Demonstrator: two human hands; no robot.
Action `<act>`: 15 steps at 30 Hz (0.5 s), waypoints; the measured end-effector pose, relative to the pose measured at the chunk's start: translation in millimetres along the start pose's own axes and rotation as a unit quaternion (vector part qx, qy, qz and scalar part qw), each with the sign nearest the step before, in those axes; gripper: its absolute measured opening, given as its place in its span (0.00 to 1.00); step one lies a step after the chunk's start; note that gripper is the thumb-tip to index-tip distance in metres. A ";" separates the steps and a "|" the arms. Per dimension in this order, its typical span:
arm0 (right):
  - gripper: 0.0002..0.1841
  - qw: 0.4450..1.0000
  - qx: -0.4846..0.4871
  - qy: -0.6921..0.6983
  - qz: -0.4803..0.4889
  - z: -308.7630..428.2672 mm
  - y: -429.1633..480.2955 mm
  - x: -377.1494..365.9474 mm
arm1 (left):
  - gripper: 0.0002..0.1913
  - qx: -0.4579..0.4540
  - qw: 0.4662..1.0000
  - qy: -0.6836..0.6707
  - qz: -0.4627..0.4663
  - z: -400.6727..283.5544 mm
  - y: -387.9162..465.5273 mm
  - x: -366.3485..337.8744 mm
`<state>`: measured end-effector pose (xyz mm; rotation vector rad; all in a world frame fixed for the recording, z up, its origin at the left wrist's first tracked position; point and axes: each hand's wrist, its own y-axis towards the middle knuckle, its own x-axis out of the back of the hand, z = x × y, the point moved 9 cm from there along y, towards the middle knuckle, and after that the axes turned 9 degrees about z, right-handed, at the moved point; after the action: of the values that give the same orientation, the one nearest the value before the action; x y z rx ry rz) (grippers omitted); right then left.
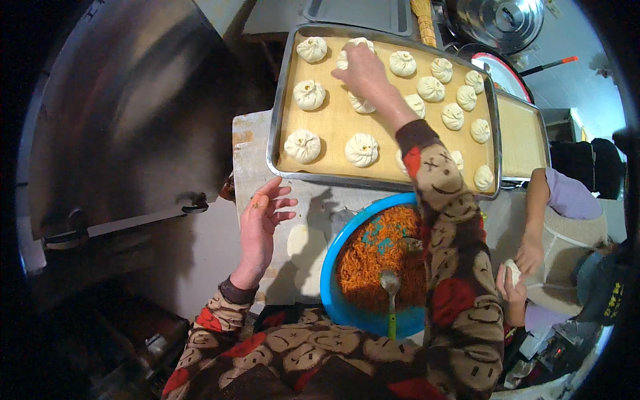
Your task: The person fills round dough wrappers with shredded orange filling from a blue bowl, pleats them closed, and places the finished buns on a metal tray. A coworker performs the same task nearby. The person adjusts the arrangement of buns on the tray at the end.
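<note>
My right hand (364, 70) reaches over a metal-rimmed tray (330, 176) and rests its fingers on a pleated dough bun (359, 46) near the far edge; how firmly it holds the bun is hidden. Several more raw buns, such as one at the near left corner (302, 146), stand in rows on the tan mat. My left hand (262, 217) is raised in front of the tray's near left corner, palm turned inward, fingers apart, holding nothing. Below the tray, a blue basin (332, 255) holds orange shredded filling (370, 250) and a spoon with a green handle (391, 295).
A flat dough round (298, 240) lies left of the basin. At right, a co-worker's hands (517, 280) hold a piece of dough. A second tray (522, 135), a metal lid (507, 22) and a straw brush (424, 22) stand beyond. A large metal door or panel (130, 125) fills the left.
</note>
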<state>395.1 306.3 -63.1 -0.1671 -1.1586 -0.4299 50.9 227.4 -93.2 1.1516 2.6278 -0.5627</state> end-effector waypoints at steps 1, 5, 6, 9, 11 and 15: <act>0.27 0.999 0.011 -0.032 0.019 4.8 4.8 -13.8 | 0.31 -0.008 1.000 0.005 -0.008 -3.5 4.5 2.4; 0.25 0.993 0.056 -0.100 -0.040 11.2 -4.8 -16.8 | 0.31 -0.079 0.993 0.076 -0.036 -32.0 32.8 14.4; 0.25 0.990 0.071 -0.075 -0.092 -1.0 -17.0 4.1 | 0.32 -0.094 0.982 0.149 -0.065 -44.0 48.6 25.2; 0.23 0.988 -0.057 0.047 -0.135 -101.5 -65.8 76.8 | 0.33 -0.124 0.958 0.236 -0.108 -69.5 108.2 51.5; 0.21 0.956 -0.238 -0.146 -0.086 -181.8 -117.6 118.4 | 0.30 -0.006 0.978 0.132 -0.164 -52.1 151.0 78.7; 0.18 0.864 -0.474 -0.164 -0.042 -304.3 -249.3 136.1 | 0.30 0.097 0.988 0.102 -0.068 -37.6 198.8 72.9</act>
<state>595.9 -57.8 -83.2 -1.0862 -1.1988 -1.0637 147.8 414.7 -135.4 1.1437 2.8968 -0.7803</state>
